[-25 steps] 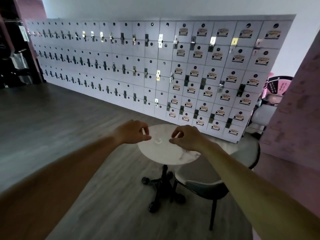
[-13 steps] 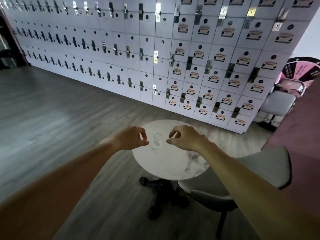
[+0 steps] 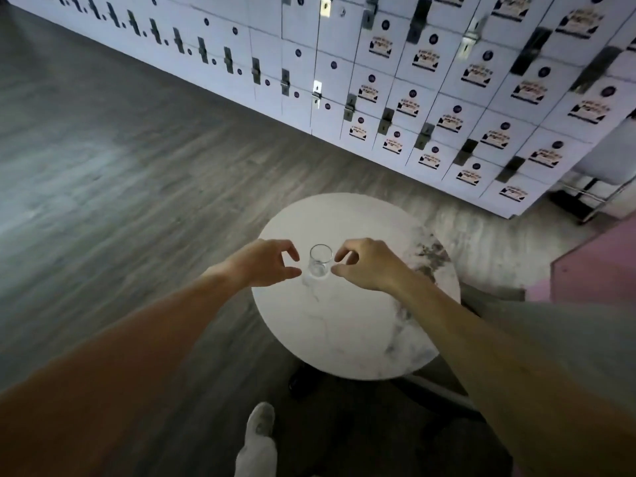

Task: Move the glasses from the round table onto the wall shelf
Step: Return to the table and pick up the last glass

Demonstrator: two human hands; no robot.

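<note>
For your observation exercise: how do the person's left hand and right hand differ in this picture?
The left hand reaches the glass from its left, the right hand from its right. The left hand hangs over the table edge, the right hand well inside it. Both have curled fingers and hold nothing.

Both bare forearms are stretched forward. The left hand [image 3: 265, 266] and right hand [image 3: 366, 265] are held close together, fingers curled, thumbs and forefingers seemingly apart, nothing gripped between them.
</note>
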